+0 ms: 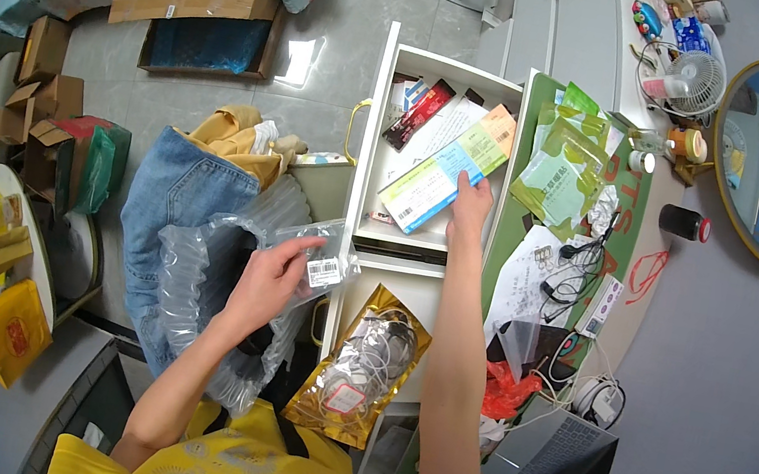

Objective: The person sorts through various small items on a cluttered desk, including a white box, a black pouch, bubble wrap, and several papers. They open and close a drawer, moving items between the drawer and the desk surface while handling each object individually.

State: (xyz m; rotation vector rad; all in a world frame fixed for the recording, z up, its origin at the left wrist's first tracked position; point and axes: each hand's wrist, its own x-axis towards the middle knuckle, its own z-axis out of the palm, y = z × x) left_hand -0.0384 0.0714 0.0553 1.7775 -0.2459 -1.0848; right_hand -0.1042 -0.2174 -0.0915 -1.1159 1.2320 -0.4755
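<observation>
"Coloured paper packet first: where does it lie, and what do the fingers do there?"

"It lies slantwise within the open white drawer, orange end far right, blue end near left. The right hand meets its near right edge, fingers bent and close together. Their undersides are hidden, so I cannot tell whether they pinch it or merely rest on it"

"And the left hand?"

"Index finger stretched out, the others bent inward, at a clear plastic bag with a white label. Whether a fold of film is gripped, I cannot tell"

"Which step is that, in your judgement?"

"Handling the packet at the drawer with one hand while the other minds the bag, just outside on the near left"

"What would a good next move call for?"

"For any lift, thumb and fingers on both faces, I think: the packet is long and may bend. The bag should keep clear of the drawer's edge"

"And farther out?"

"A red and black packet in the drawer's far left, green pouches to the right, a gold bag of pale cables on the near side, and blue jeans to the left, beyond the puffy clear wrapping"
</observation>
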